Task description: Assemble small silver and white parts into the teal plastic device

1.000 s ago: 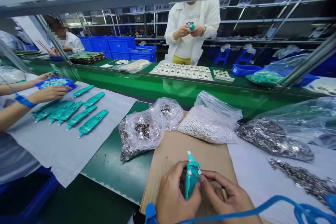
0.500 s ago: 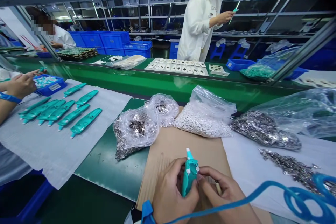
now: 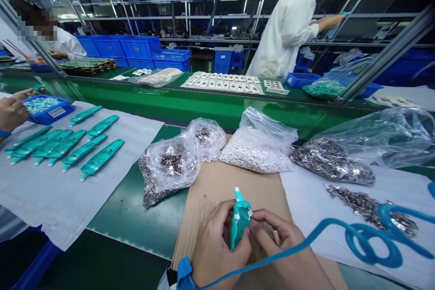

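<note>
The right hand (image 3: 283,247) runs off the bottom edge; its fingers (image 3: 268,219) partly hide the teal plastic casing (image 3: 240,224).

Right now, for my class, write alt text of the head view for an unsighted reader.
The left hand and right hand hold a teal plastic casing above a cardboard sheet. Plastic bags of metal parts lie beyond, and teal casings line a white sheet at left.
</note>
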`<state>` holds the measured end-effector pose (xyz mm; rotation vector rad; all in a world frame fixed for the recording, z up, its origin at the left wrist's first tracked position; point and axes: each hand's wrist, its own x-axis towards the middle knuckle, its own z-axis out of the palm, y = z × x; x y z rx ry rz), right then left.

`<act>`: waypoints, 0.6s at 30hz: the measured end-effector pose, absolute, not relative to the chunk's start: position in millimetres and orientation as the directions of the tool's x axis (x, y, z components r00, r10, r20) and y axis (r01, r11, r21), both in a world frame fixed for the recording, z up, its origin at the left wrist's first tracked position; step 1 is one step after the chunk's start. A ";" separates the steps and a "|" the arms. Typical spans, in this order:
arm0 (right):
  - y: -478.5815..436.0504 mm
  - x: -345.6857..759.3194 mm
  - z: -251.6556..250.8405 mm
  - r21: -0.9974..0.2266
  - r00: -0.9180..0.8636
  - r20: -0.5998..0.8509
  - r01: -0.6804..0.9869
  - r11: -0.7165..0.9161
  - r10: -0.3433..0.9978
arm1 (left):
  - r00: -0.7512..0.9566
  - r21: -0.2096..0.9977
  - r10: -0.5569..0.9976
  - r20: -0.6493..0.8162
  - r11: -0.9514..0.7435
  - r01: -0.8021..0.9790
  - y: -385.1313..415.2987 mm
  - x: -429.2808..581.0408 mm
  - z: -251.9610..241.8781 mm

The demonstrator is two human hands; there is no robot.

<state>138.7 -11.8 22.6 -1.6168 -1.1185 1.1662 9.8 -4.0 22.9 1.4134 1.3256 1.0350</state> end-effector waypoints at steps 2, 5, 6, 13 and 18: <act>-11.8 138.9 22.8 -0.948 0.173 -0.252 0.152 -0.278 0.952 | 0.068 0.968 0.998 0.009 -0.026 0.251 -4.1 10.3 20.2; -12.7 138.4 22.9 -0.942 0.167 -0.292 0.118 -0.313 0.942 | 0.066 0.955 0.997 0.049 -0.066 0.289 -4.3 12.1 13.5; -13.1 138.2 23.0 -0.940 0.163 -0.303 0.108 -0.323 0.939 | 0.063 0.953 0.996 0.064 -0.079 0.292 -4.4 12.6 11.6; -12.3 137.3 27.2 -0.946 0.179 -0.241 0.178 -0.272 0.954 | 0.040 0.940 0.993 0.109 -0.116 0.321 -5.1 11.8 16.1; -9.1 137.7 31.3 -0.946 0.170 -0.198 0.224 -0.234 0.965 | 0.074 0.931 0.990 0.123 -0.141 0.337 -5.2 10.4 23.1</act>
